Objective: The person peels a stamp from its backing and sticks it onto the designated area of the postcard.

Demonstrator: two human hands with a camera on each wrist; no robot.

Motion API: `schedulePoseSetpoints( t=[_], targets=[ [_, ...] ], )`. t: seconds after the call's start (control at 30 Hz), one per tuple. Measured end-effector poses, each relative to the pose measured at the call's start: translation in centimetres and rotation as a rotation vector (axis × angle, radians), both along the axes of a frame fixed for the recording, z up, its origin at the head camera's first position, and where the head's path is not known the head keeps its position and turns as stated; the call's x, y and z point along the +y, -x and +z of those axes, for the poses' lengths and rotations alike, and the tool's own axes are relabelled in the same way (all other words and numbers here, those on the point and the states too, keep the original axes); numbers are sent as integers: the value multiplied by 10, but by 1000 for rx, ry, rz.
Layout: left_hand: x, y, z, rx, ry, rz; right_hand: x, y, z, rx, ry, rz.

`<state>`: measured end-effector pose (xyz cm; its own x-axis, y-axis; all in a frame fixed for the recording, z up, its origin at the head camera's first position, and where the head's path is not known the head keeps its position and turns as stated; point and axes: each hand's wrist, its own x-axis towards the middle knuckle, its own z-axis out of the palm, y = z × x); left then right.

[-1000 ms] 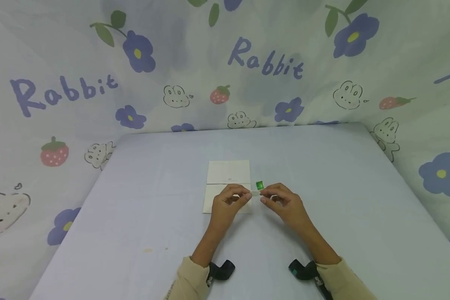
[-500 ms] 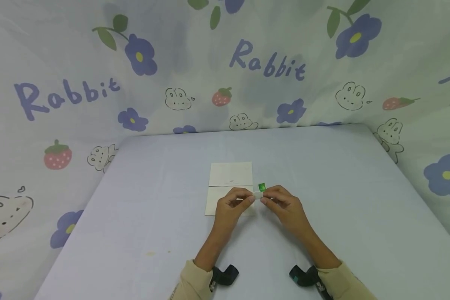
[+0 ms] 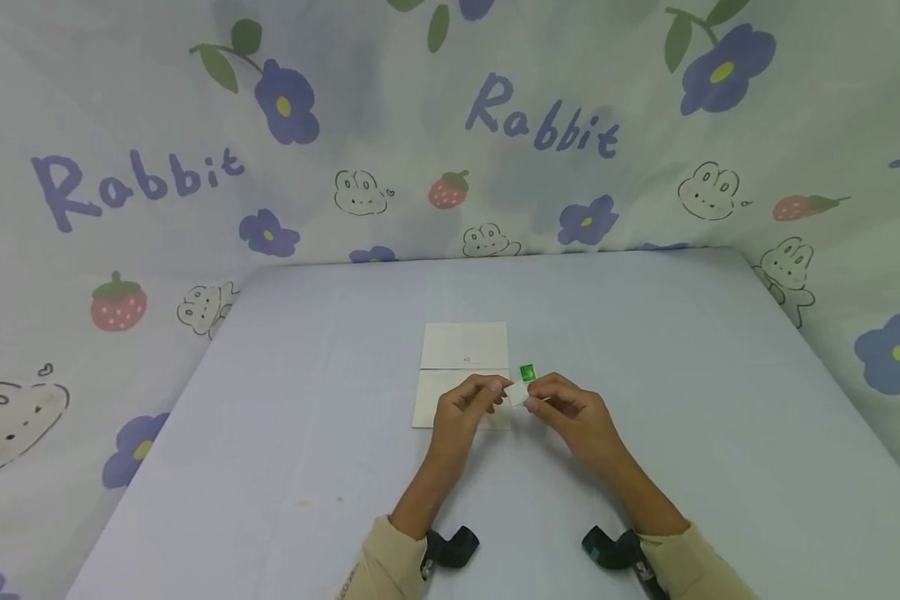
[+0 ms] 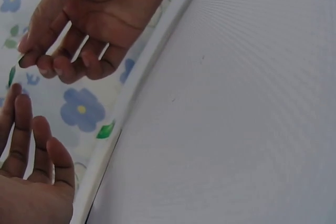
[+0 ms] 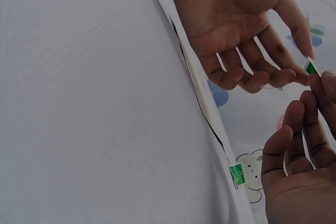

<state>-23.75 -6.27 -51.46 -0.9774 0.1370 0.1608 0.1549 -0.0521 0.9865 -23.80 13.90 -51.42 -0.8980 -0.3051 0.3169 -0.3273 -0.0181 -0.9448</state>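
Observation:
In the head view my right hand [image 3: 576, 412] pinches a small square tile [image 3: 518, 394] between thumb and fingertips, its white face up. My left hand [image 3: 461, 412] pinches at the tile's left corner with thumb and index finger. Green shows on the tile's other face in the right wrist view, where the tile [image 5: 311, 67] stands on edge between the fingertips. The other fingers of both hands are loosely bent. Just beyond the hands, a second small square tile [image 3: 527, 372] lies on the table with its green face up.
A flat white board [image 3: 465, 343] in two panels, divided by a dark line, lies behind and partly under the left hand. White cloth covers the table [image 3: 307, 417]. A curtain printed with flowers and rabbits [image 3: 405, 125] hangs along its back and sides.
The tile in the hands has turned from nearly edge-on to show its white face, tilted. My left fingertips have shifted to its corner. The green tile and board stay put.

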Motion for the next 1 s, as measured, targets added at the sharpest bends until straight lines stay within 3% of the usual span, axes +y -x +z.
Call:
schedulePoseSetpoints(
  t=[0.27,0.53,1.0],
  targets=[
    [1,1,-1,-29,-22,28,1,0,1,-17,6,9],
    [0,1,1,-39,-6,-27,3,2,1,-50,16,6],
    [1,-1,0,-14,31,-35,1,3,1,-80,16,-34]
  ],
)
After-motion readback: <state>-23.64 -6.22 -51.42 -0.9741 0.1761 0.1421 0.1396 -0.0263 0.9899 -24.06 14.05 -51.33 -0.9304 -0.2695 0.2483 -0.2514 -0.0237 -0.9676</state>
